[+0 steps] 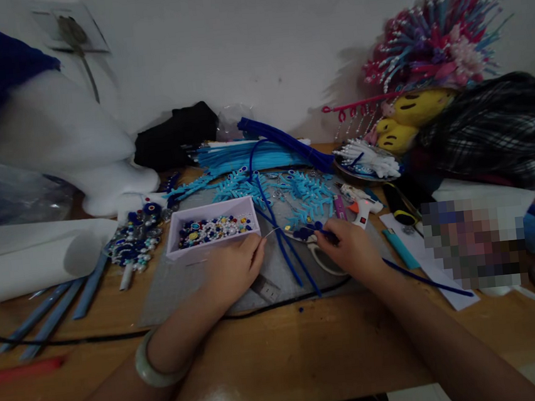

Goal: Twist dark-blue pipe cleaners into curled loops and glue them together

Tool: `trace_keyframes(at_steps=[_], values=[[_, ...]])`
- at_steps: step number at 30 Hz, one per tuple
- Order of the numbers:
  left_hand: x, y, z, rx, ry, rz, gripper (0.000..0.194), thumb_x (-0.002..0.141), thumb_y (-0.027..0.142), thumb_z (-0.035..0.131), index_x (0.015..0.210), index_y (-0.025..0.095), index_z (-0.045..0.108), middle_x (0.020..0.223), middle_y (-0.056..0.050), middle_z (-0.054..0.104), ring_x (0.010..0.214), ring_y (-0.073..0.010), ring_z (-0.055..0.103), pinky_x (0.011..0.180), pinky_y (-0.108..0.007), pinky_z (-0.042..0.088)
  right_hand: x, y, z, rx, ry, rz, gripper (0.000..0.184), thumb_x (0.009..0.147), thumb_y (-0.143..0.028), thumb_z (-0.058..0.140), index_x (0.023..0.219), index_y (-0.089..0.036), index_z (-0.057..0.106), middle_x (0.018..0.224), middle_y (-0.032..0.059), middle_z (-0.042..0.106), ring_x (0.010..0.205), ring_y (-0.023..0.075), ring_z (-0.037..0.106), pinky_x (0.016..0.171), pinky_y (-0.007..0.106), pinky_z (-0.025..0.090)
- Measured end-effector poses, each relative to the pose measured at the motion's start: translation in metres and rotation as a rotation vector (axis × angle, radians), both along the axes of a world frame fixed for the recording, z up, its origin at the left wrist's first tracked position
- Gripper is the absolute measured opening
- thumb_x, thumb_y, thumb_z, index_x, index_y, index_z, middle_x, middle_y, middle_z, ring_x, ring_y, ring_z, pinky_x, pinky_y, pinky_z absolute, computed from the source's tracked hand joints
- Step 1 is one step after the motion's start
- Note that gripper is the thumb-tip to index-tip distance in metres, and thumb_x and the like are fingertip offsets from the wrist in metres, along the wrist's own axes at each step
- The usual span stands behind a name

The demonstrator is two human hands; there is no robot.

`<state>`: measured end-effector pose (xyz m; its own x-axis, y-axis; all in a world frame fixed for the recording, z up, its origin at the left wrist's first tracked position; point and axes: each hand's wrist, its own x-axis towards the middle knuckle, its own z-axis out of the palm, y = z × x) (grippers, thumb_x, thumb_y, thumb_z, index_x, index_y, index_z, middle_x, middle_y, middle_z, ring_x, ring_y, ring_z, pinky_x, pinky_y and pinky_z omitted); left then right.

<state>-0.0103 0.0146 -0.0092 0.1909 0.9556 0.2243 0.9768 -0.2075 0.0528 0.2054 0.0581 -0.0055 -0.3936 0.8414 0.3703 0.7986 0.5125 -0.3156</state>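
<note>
My left hand [240,266], a pale bangle [155,362] on its wrist, has thumb and fingers pinched on the end of a thin pale wire [272,231]. The wire runs toward my right hand [353,249], which is closed around a dark blue fuzzy stem [326,235]. Whether wire and stem are joined, I cannot tell. Between the hands, long blue pipe cleaners [286,255] lie crossed on a grey mat [172,291]. Scissors [325,261] sit partly hidden under my right hand. Just behind my left hand stands a white box [215,246] of mixed beads.
Light blue branch-shaped pieces [307,193] and bundled pipe cleaners [248,155] lie at the back. A glue gun [360,207], a teal stick [401,249] and a plate of white pieces [370,159] are on the right. A foam head [67,138] and white roll [31,255] occupy the left.
</note>
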Motion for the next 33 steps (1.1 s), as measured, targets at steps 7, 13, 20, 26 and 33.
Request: trace_keyframes(at_steps=[7, 13, 20, 26, 33], values=[[0.002, 0.0, 0.001, -0.017, -0.008, 0.082, 0.044, 0.089, 0.037, 0.02, 0.081, 0.017, 0.058, 0.058, -0.005, 0.063, 0.048, -0.0152, 0.055, 0.043, -0.026, 0.022, 0.0, -0.002, 0.007, -0.054, 0.068, 0.011, 0.022, 0.077, -0.027, 0.048, 0.057, -0.019, 0.043, 0.049, -0.0027, 0.043, 0.044, 0.0092, 0.037, 0.045, 0.022, 0.025], [-0.002, 0.003, 0.005, -0.021, 0.052, 0.104, 0.046, 0.088, 0.04, 0.02, 0.083, 0.018, 0.06, 0.063, -0.007, 0.065, 0.051, -0.0181, 0.058, 0.045, -0.026, 0.024, 0.001, -0.01, 0.008, 0.028, 0.121, 0.104, 0.013, 0.074, -0.02, 0.049, 0.061, -0.018, 0.047, 0.054, -0.0016, 0.049, 0.049, 0.0099, 0.044, 0.048, 0.021, 0.03], [-0.003, 0.002, 0.018, -0.016, 0.082, 0.056, 0.047, 0.088, 0.039, 0.022, 0.081, 0.018, 0.064, 0.067, -0.008, 0.067, 0.056, -0.0191, 0.059, 0.048, -0.027, 0.028, 0.001, -0.018, 0.006, 0.126, 0.131, 0.23, 0.007, 0.071, -0.015, 0.048, 0.066, -0.019, 0.047, 0.059, -0.0012, 0.049, 0.053, 0.0104, 0.045, 0.051, 0.021, 0.031], [-0.003, 0.002, 0.026, -0.049, 0.014, 0.106, 0.044, 0.088, 0.039, 0.025, 0.084, 0.017, 0.064, 0.066, -0.008, 0.067, 0.053, -0.0183, 0.058, 0.048, -0.026, 0.029, -0.003, -0.021, 0.005, 0.095, 0.117, 0.23, 0.009, 0.071, -0.014, 0.046, 0.064, -0.019, 0.046, 0.059, -0.0003, 0.049, 0.056, 0.0114, 0.045, 0.052, 0.022, 0.032], [-0.004, 0.004, 0.02, -0.056, -0.041, -0.012, 0.047, 0.088, 0.042, 0.024, 0.078, 0.017, 0.063, 0.07, -0.007, 0.066, 0.058, -0.0169, 0.058, 0.053, -0.027, 0.032, -0.002, -0.021, 0.007, -0.014, 0.146, 0.209, 0.005, 0.072, -0.015, 0.046, 0.068, -0.018, 0.046, 0.061, -0.0009, 0.048, 0.056, 0.0107, 0.044, 0.053, 0.022, 0.032]])
